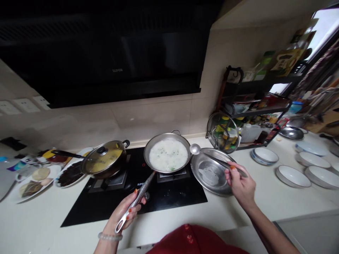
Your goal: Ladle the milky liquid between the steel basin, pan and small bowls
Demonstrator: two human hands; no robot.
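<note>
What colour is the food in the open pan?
The food is white with green bits; head view.

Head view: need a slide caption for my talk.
Left hand grips the pan's handle; right hand holds a ladle over the steel dish.

- Hob (169, 197) sits in the counter (265, 204). On it, lidded pot (104, 163) stands left and pan (168, 155) right, close together.
- Left hand (127, 211) grips the pan's handle over the hob's front.
- Dish (212, 174) lies just right of the pan.
- Right hand (239, 183) holds the ladle (195, 149) across the dish.
- Lid (222, 132) leans on the rack (254, 109) behind the dish.
- Bowls (265, 156) stand right of the dish, plates (34, 180) left of the hob.
</note>
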